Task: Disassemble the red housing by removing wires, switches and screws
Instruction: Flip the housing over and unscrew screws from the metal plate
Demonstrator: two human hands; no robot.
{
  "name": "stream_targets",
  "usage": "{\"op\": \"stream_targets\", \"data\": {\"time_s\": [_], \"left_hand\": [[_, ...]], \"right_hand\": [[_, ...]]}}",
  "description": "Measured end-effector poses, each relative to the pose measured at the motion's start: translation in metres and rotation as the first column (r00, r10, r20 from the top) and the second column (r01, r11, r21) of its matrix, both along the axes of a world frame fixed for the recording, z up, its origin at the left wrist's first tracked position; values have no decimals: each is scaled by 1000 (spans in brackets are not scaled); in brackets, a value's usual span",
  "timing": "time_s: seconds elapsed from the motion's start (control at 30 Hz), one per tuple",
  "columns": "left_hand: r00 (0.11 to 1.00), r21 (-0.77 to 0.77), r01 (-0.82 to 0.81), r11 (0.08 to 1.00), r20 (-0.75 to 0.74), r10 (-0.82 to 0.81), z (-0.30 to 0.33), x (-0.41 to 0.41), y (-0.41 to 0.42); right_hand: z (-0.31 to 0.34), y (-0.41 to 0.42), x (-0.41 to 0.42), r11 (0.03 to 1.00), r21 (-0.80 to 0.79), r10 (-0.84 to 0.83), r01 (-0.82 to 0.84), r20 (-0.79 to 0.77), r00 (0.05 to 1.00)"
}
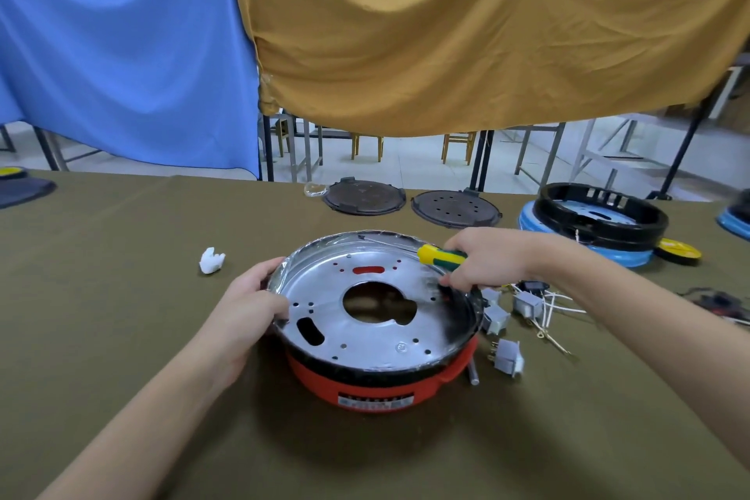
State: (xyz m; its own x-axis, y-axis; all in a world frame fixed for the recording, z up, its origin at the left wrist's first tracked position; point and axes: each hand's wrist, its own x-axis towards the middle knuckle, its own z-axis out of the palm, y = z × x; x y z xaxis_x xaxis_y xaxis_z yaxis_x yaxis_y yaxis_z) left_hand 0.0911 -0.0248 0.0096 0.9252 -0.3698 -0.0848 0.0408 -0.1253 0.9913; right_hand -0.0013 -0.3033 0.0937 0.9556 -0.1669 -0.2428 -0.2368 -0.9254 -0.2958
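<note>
The red housing [365,382] stands in the middle of the table, with a round silver metal plate [365,341] set into its black top rim. My left hand [247,296] grips the plate's left rim, thumb over the edge. My right hand [483,260] holds a yellow-and-green screwdriver [440,256] over the right side of the plate, its tip hidden in blur near the rim. Several grey switches [509,357] and white wires [552,306] lie loose on the table to the right of the housing.
A white crumpled scrap [211,260] lies left of the housing. Two dark round plates [365,197] sit at the table's far edge. A black ring on a blue housing [596,223] stands at the far right, next to a yellow disc [679,252]. Blue and ochre cloths hang behind.
</note>
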Motion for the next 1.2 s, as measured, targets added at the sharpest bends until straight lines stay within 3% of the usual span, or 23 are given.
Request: {"op": "stream_targets", "data": {"time_s": [0.33,0.47,0.6,0.77,0.83,0.9,0.97,1.0,1.07,1.13,1.2], "left_hand": [[999,66,-35,997,-24,37,44,45,-24],[995,92,-68,993,-72,75,49,56,-33],[993,108,3,994,-118,10,38,62,-31],[997,179,18,984,-74,-5,24,68,-21],[998,298,21,954,47,-36,26,67,-20],[944,528,-50,848,301,-132,35,63,-21],[818,692,-125,711,477,-320,50,48,-26],[777,754,-97,649,465,-424,57,37,-32],[757,880,58,472,270,-596,62,14,-47],[738,940,151,305,97,-667,54,0,-62],[734,965,150,213,36,-679,44,-1,-68]], "right_hand": [[20,-17,-18,940,337,-125,49,210,970],[19,-24,-19,858,513,-210,30,297,932],[10,-35,-20,703,711,-316,-23,342,885],[-4,-46,-16,615,783,-377,-92,395,837],[-11,-45,-11,583,805,-439,-109,425,792],[-16,-43,-5,525,838,-519,-147,452,725],[-18,-40,2,454,865,-592,-215,473,653],[-17,-38,6,430,870,-627,-241,480,613],[-14,-33,15,433,867,-695,-246,496,522],[-11,-26,23,503,834,-718,-225,548,429],[-8,-20,27,590,773,-689,-233,633,354]]}}
